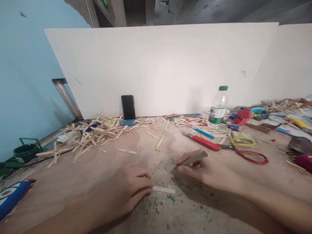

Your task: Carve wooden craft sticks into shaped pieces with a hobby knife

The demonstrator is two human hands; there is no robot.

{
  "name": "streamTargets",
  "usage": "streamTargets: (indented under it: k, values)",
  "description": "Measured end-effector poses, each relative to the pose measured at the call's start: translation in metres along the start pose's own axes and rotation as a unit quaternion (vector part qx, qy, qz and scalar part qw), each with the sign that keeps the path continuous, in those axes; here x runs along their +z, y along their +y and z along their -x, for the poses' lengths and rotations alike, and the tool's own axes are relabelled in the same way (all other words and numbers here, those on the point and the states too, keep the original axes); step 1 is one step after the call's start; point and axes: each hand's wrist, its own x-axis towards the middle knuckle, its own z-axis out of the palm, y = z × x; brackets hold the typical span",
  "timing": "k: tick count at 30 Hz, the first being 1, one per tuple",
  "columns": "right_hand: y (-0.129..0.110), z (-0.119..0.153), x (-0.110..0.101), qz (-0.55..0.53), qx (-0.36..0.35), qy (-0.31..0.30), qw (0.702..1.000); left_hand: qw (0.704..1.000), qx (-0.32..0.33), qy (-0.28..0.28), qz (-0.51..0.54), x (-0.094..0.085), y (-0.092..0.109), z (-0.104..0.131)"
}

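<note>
My left hand [136, 185] rests low on the tabletop, its fingers closed on one end of a wooden craft stick [164, 189]. The free end of that stick lies flat and points right. To the right, my right hand [197, 169] grips a thick olive-coloured pen [196, 158] like a writing tool. Its tip slants down to the left, close to the table and apart from the stick; whether it touches the surface I cannot tell. Green and dark specks mark the table [168, 214] around the stick.
A heap of craft sticks [95, 136] lies at the back left near an upright phone [128, 107]. At the right are a red utility knife [204, 142], scissors [252, 156] and a water bottle [217, 109]. A white board [158, 68] stands behind.
</note>
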Motion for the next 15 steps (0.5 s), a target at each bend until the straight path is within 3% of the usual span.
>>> streamTargets:
  k: [15]
  values:
    - [0.0015, 0.0084, -0.0043, 0.036, -0.096, -0.12, 0.988, 0.999, -0.008, -0.047, -0.026, 0.006, 0.0057, 0.0002]
